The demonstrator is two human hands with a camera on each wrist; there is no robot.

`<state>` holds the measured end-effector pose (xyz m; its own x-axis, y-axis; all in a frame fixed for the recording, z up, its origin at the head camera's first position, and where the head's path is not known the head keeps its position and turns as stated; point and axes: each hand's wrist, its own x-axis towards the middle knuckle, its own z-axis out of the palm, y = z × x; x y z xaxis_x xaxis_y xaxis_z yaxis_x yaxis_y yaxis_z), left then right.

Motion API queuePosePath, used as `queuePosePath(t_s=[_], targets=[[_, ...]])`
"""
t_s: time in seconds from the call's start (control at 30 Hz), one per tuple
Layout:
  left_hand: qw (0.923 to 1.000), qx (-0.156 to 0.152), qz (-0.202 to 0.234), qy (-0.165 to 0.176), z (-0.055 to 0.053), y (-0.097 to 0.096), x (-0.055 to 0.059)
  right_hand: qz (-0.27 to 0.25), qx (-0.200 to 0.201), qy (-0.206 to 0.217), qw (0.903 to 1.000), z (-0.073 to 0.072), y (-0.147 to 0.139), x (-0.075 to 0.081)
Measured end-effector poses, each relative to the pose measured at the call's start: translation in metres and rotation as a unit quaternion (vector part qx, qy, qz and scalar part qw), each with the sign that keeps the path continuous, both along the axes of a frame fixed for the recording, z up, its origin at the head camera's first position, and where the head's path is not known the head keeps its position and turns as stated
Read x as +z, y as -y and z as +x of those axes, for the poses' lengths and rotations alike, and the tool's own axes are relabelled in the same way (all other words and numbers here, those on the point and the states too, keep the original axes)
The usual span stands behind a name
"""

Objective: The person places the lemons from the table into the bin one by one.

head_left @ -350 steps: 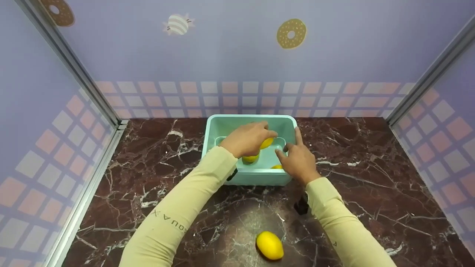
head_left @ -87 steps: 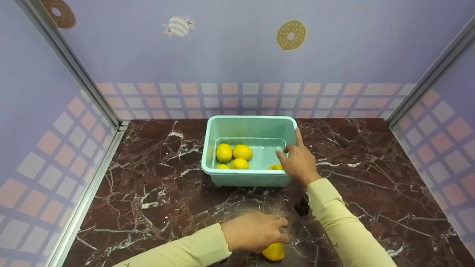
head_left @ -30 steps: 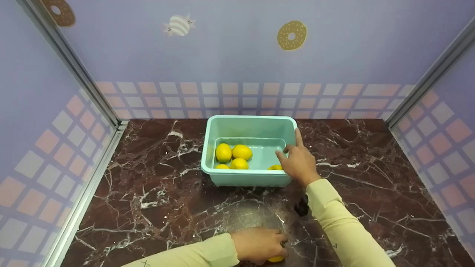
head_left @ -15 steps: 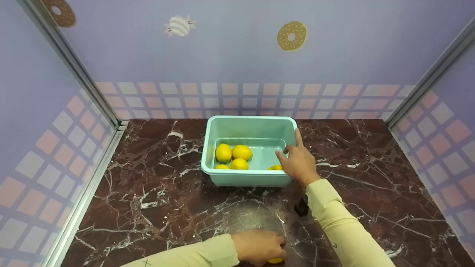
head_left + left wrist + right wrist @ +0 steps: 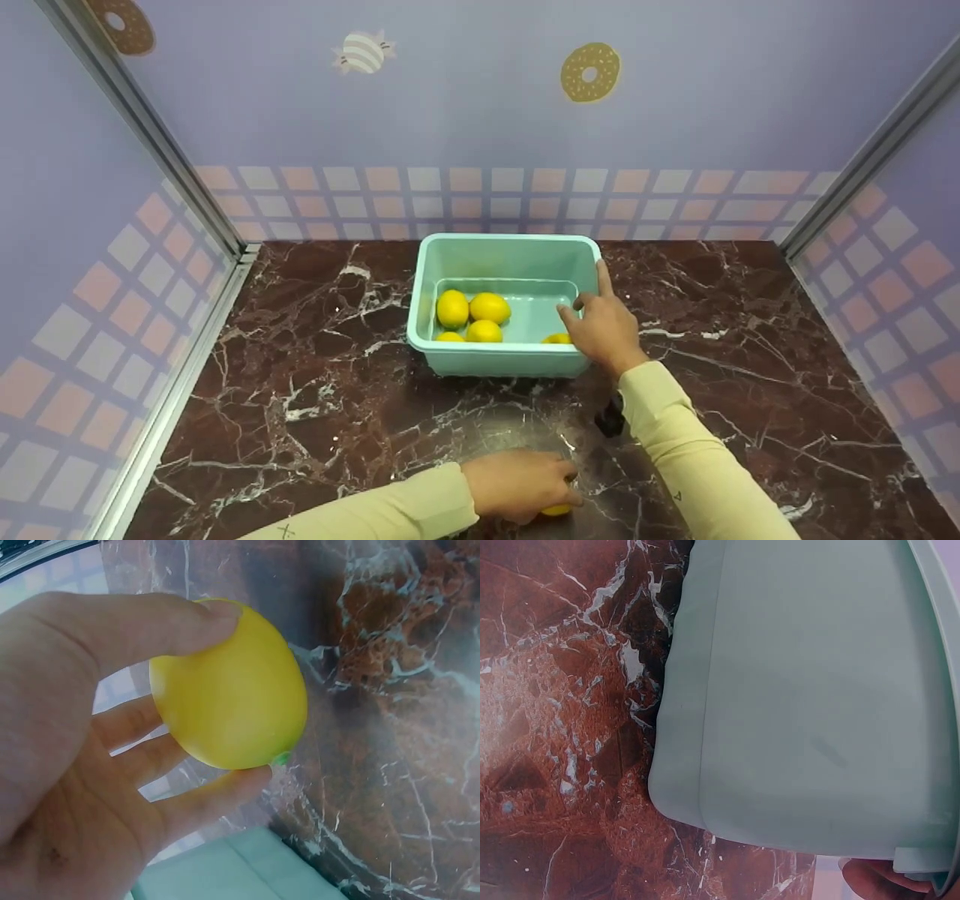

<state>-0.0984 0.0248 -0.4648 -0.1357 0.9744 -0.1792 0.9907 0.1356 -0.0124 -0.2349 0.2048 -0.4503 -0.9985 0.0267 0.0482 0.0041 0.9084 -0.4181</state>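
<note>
My left hand (image 5: 517, 486) pinches a yellow lemon (image 5: 236, 694) over the near part of the counter. In the left wrist view the thumb lies across its upper side, fingers below, and a green tip shows. Farther back stands a mint-green plastic bin (image 5: 506, 348) holding several lemons (image 5: 489, 308), most at its left and one partly hidden by the front wall at right. At the bin's right front corner my right hand (image 5: 606, 330) grips the rim, index finger straight along the right side. Only a few right fingers (image 5: 877, 881) show under the rim in the right wrist view.
The bin stands on a dark red marbled counter (image 5: 315, 457). A purple back wall (image 5: 480, 112) with a pink and white tile pattern rises close behind the bin. Similar walls with metal corner strips (image 5: 172, 154) flank the counter on both sides.
Earlier my left hand was inside the bin with a lemon; it then came to the lemon at the near edge. Over the last half second hand and lemon shift slightly forward. The right hand stays put.
</note>
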Motion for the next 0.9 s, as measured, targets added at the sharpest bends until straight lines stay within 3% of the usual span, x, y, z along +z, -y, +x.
queuePosePath(t_s=[0.33,0.57,0.9], targets=[[0.9987,0.007,0.04,-0.03,-0.002,0.006,0.009,0.002,0.002,-0.001,1.0,-0.001,0.0,0.0],[0.9991,0.02,0.037,-0.01,-0.007,0.008,0.018,0.002,0.006,-0.001,1.0,-0.001,0.0,-0.001],[0.9984,0.027,0.036,-0.035,-0.011,0.011,0.032,0.003,0.001,0.0,1.0,-0.001,0.0,0.0]])
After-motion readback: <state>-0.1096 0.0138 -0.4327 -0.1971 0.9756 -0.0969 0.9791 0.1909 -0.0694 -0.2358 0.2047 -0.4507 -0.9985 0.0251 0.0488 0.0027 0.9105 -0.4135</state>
